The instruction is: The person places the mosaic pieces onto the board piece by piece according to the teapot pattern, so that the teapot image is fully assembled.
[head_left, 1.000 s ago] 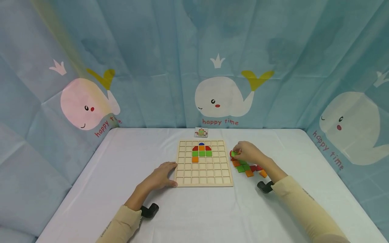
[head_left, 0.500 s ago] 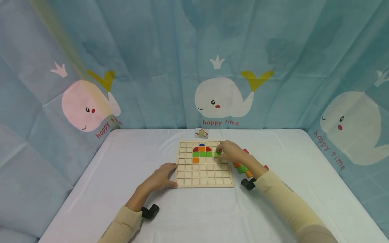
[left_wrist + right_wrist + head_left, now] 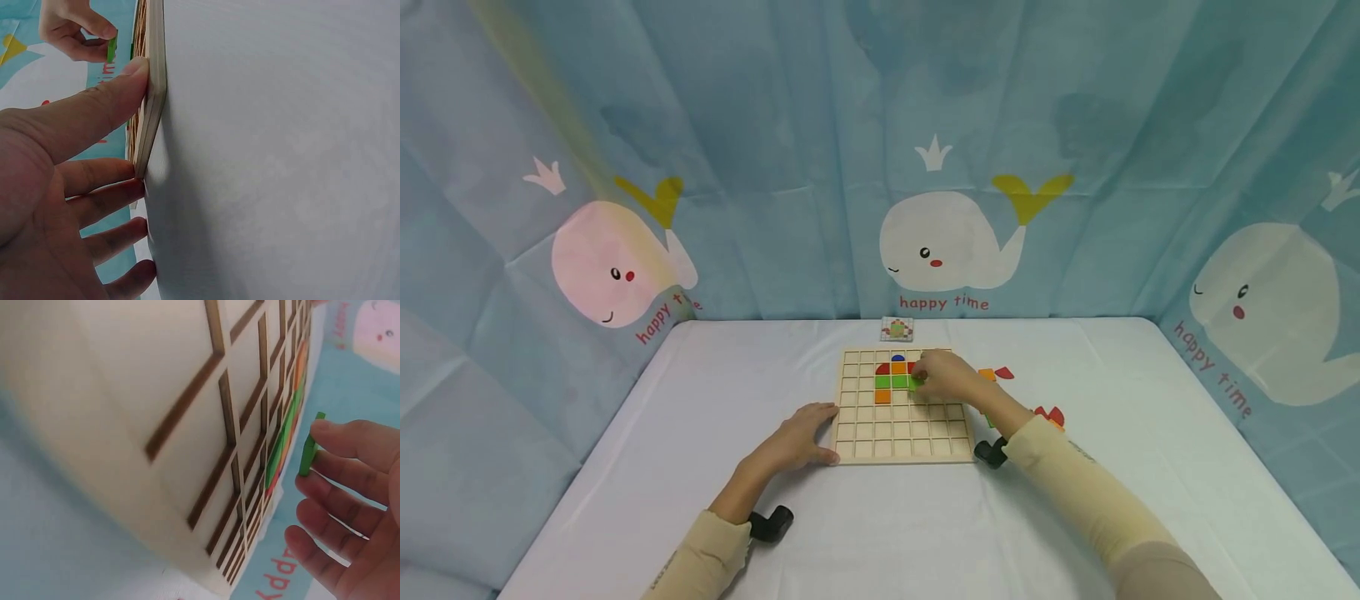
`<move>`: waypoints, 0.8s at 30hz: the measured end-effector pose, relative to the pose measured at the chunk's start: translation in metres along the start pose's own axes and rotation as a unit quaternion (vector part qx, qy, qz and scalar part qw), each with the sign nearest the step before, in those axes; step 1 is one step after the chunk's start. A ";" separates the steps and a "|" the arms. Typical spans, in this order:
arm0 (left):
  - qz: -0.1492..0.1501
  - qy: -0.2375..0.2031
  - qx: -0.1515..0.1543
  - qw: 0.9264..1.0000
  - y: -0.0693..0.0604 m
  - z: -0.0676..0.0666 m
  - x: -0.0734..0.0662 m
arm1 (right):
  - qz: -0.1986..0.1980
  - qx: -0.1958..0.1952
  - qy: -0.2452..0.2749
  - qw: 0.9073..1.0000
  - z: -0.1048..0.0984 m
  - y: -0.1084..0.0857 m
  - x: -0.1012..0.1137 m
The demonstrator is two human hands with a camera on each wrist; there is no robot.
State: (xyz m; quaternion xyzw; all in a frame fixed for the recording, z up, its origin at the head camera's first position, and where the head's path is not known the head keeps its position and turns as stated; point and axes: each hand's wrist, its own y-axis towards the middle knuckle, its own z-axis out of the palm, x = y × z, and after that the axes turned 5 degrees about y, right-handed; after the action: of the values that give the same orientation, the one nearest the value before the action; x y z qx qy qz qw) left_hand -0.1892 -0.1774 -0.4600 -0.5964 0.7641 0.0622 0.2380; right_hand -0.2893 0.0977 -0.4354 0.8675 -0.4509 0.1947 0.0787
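My right hand point(image 3: 946, 377) pinches a green square tile point(image 3: 310, 450) between thumb and fingertips, held just above the wooden grid board point(image 3: 861, 429). In the right wrist view a gap shows between that tile and the board. Set in the grid are a blue half-round tile point(image 3: 898, 357), red curved tiles, an orange tile point(image 3: 883, 397) below, another orange one above, and a row of green tiles point(image 3: 892, 382); my fingers partly cover its right end. My left hand point(image 3: 797, 435) rests against the board's left edge, thumb and fingers spread, as the left wrist view shows.
A pile of loose red, orange and green tiles lies right of the board, partly behind my right forearm; a red tile point(image 3: 1003, 373) shows at its far side. A small picture card point(image 3: 897, 329) lies behind the board. A whale-print curtain point(image 3: 775, 250) stands behind the white table point(image 3: 880, 533).
My right hand has moved left from the loose tiles to over the board, carrying the green tile. The left hand has stayed at the board's edge.
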 end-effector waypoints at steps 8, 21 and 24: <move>0.000 0.000 0.000 1.000 0.001 0.000 0.000 | -0.021 0.014 -0.027 0.999 0.007 0.007 0.013; 0.000 -0.004 -0.001 1.000 -0.001 0.000 -0.001 | -0.026 0.034 -0.035 0.998 0.018 0.018 0.018; -0.003 -0.006 -0.002 1.000 -0.001 0.000 0.000 | -0.021 0.035 -0.034 0.999 0.018 0.017 0.019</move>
State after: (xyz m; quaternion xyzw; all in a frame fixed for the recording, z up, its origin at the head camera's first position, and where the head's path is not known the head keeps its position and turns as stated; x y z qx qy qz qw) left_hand -0.1883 -0.1773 -0.4601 -0.5987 0.7609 0.0661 0.2414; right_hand -0.2890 0.0681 -0.4444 0.8854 -0.4276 0.1787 0.0368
